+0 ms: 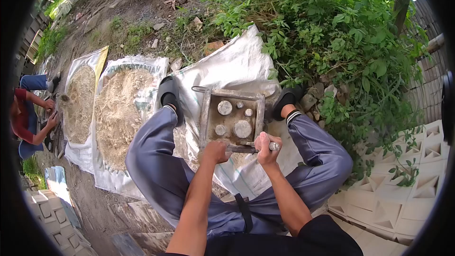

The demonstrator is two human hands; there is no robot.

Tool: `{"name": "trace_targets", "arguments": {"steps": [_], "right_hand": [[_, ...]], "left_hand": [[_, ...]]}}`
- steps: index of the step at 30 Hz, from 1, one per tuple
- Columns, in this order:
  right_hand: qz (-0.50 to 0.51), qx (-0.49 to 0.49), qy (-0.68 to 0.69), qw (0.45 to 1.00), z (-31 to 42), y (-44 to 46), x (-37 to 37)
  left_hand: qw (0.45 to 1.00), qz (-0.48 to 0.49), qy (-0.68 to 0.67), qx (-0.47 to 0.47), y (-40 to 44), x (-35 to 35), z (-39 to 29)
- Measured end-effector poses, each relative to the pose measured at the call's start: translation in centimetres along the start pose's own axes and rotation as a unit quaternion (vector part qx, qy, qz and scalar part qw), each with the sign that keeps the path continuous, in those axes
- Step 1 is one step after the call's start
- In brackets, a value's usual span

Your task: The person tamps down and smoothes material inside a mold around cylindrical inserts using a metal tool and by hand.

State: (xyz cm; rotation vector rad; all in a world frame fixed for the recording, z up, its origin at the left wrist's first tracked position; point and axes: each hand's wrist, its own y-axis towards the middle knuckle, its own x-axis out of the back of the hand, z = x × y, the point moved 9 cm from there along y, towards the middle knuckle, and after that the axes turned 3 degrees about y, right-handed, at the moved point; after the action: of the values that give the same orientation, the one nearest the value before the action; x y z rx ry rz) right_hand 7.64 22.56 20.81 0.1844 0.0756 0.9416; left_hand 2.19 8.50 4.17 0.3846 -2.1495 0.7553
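Observation:
Between my feet stands a square box-like frame (260, 114) with dusty, worn sides. Inside it are several round grey pieces, the largest a disc (242, 129) near the front and another disc (224, 108) at the back left. My left hand (216, 152) is closed at the frame's near left corner, its grip partly hidden. At the near right corner, my right hand (268, 149) is wrapped round a short rod with a silvery round end (274, 146). The rod's other end is hidden.
White sacking (222, 73) lies under the frame. Sandy powder (121, 114) is spread on sacks to the left. Another person (28, 114) sits at far left. Leafy plants (322, 28) grow at back right; pale patterned blocks (393, 185) are stacked at right.

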Motion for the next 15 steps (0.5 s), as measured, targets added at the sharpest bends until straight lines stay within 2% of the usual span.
{"name": "trace_targets", "arguments": {"steps": [1, 3, 5, 8, 11, 13, 15], "right_hand": [[-0.014, 0.010, 0.027, 0.999, 0.2, 0.0, 0.1], [-0.003, -0.013, 0.028, 1.000, -1.4, 0.1, 0.2], [0.011, -0.011, -0.024, 1.000, -1.1, 0.9, 0.0], [-0.015, 0.001, 0.003, 1.000, -2.1, 0.7, 0.8], [-0.022, 0.026, -0.003, 0.999, -1.7, 1.0, 0.5], [0.013, 0.022, -0.068, 0.997, -2.4, 1.7, -0.1], [-0.003, 0.008, -0.060, 0.998, -3.0, 1.9, 0.1]], "left_hand": [[1.000, 0.000, 0.004, 0.002, 0.4, -0.6, 0.3], [0.994, -0.082, -0.063, -0.041, 0.5, -0.9, -0.8], [0.996, -0.065, -0.052, -0.032, 1.4, -1.3, -1.5], [0.998, -0.027, -0.047, -0.006, 1.3, -1.0, -1.2], [1.000, -0.030, -0.005, -0.001, 1.2, -0.3, -0.8], [0.998, -0.003, 0.060, -0.003, 0.6, -0.5, -0.6], [0.995, -0.016, 0.098, 0.005, 0.1, 0.0, -0.1]]}}
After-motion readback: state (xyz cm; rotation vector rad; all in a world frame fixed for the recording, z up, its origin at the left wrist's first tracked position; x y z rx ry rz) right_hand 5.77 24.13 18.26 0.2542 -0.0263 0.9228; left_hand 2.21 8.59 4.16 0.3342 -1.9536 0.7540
